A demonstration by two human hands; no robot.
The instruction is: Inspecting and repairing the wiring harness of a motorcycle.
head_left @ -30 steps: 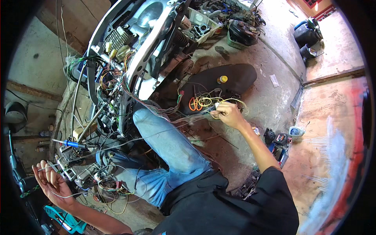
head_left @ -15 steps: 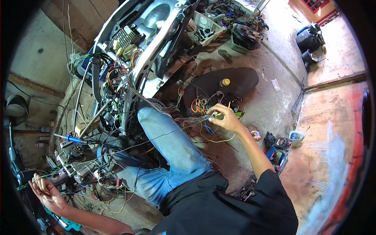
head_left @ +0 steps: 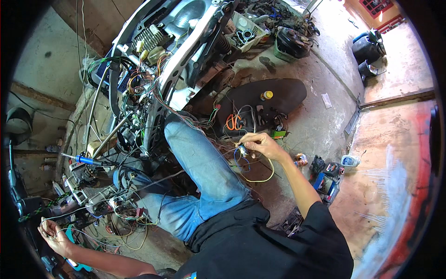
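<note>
Holds a thin pale wire (head_left: 61, 215) in the left hand (head_left: 53, 237), with fingers curled inward and only a narrow gap to the thumb. Pinches a wire bundle (head_left: 242, 149) in the right hand (head_left: 263, 146), between closed thumb and fingertips; cannot tell how many strands. Dangles a yellow wire (head_left: 258, 181) and a blue wire (head_left: 237, 163) just below that right hand. Has jeans (head_left: 202, 160) bent at the knee between both hands.

Just beyond the right hand, lies on the floor: a black seat (head_left: 290, 93), with a yellow-capped bottle (head_left: 266, 95) on top and orange handles (head_left: 233, 122) near the fingertips. Just past the right knuckles, sits near the seat: a small green box (head_left: 278, 134). Up and to the right of the left hand, shows a blue soldering iron (head_left: 86, 160), with metal engine parts (head_left: 100, 193) nearer. Ahead and leftward of the right hand, stands a bike frame (head_left: 189, 53).
</note>
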